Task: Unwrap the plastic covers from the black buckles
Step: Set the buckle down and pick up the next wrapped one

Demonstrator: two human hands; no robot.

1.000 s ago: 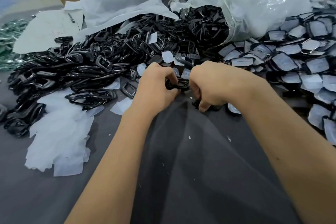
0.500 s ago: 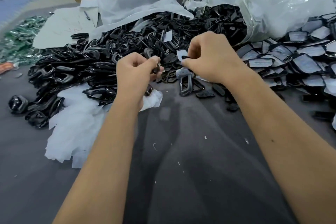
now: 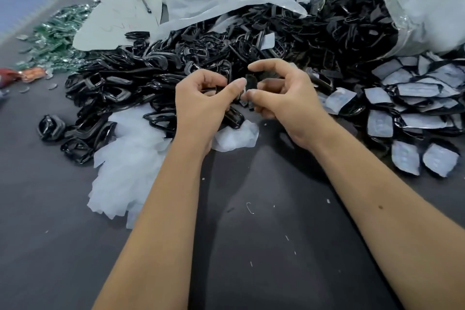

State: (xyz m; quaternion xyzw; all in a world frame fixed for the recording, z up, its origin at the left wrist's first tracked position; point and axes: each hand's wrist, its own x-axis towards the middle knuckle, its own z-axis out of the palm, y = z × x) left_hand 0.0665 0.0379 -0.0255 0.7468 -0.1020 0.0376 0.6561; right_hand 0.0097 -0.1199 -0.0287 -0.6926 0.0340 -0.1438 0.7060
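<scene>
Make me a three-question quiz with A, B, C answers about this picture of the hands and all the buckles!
1. Where do the buckles still in plastic covers lie?
A. by the right arm
B. by the left arm
C. on the cardboard box

2. What colour is the shiny heap at the far left?
A. red
B. green
C. yellow

3. What is the right hand doing?
A. lying flat on the table
B. pointing at the box
C. pinching a black buckle

Answers:
1 A, the covered pieces are spread on the right side of the grey table.
2 B, the heap glints green.
3 C, thumb and fingers curl round the buckle, and the left hand pinches at it too.
</scene>
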